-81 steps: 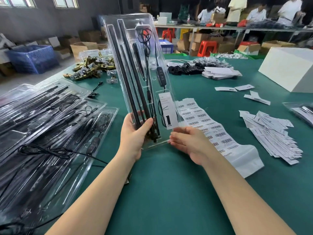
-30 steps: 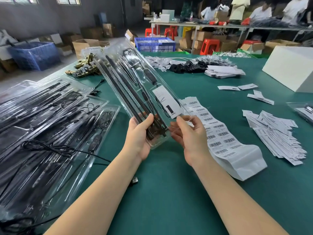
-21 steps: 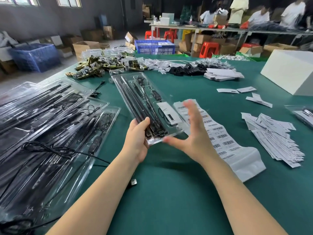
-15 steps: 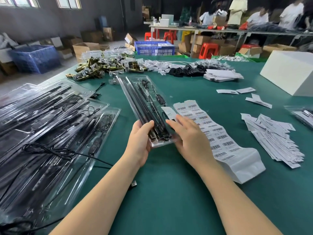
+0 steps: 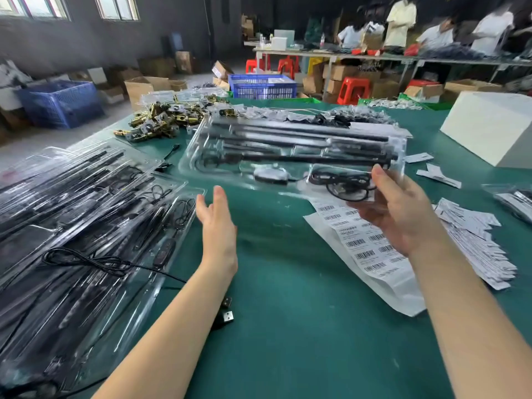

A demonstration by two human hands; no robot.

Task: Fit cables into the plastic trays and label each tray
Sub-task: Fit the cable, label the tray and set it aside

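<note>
A clear plastic tray (image 5: 244,174) with black rods and a coiled black cable (image 5: 342,182) in it hangs crosswise above the green table (image 5: 288,326), blurred by motion. My right hand (image 5: 400,214) holds its right end, thumb on top and fingers beneath. My left hand (image 5: 216,217) is off the tray, fingers straight, just below its left end. A sheet of barcode labels (image 5: 362,249) lies under my right hand.
A stack of filled clear trays (image 5: 86,226) covers the left of the table, with a loose black cable (image 5: 100,263) across it. White paper cards (image 5: 475,240) lie at right, brass hardware (image 5: 161,119) at the back, a white box (image 5: 489,125) far right. People work at a rear table.
The tray has swung from lengthwise to crosswise and flipped, its white card no longer showing. My left hand has let go of it; my right hand now carries it alone.
</note>
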